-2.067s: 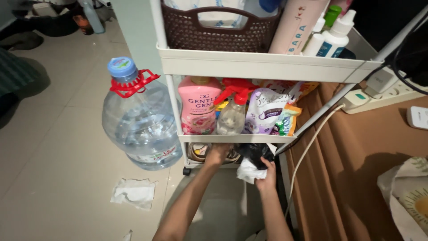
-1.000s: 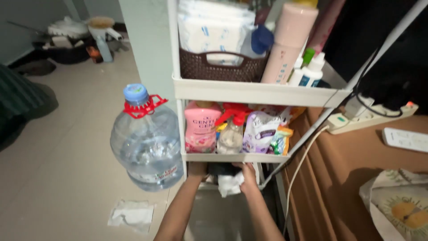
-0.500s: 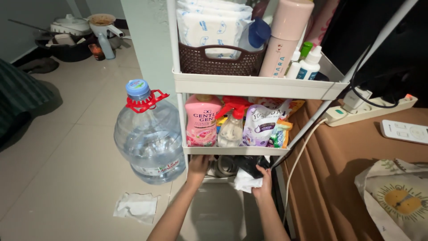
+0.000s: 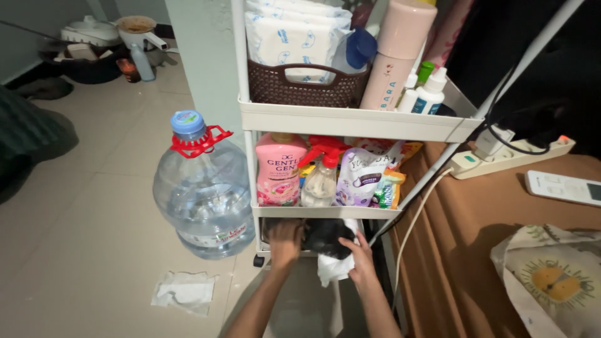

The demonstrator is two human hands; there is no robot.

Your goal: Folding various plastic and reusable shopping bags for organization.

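Observation:
Both my hands reach into the bottom shelf of a white tiered cart (image 4: 350,120). My left hand (image 4: 285,241) rests on the front rim of that lowest tray, beside a dark bundled object (image 4: 327,236) lying in it. My right hand (image 4: 359,258) grips a crumpled white cloth (image 4: 333,268) that hangs down from the dark object. The middle shelf holds a pink bottle (image 4: 278,169), a red-topped spray bottle (image 4: 319,178) and a purple refill pouch (image 4: 362,178). What lies deeper in the bottom tray is hidden in shadow.
A large clear water jug (image 4: 201,191) with red handle stands left of the cart. A crumpled white tissue (image 4: 184,291) lies on the tile floor. On the right is a brown-covered surface (image 4: 488,206) with a power strip (image 4: 510,156), a remote (image 4: 563,186) and a printed cloth (image 4: 551,281).
The view has tilted up and shifted right. My hands stay at the bottom tray; the right hand has moved from the dark object's side to under it, still with the white cloth.

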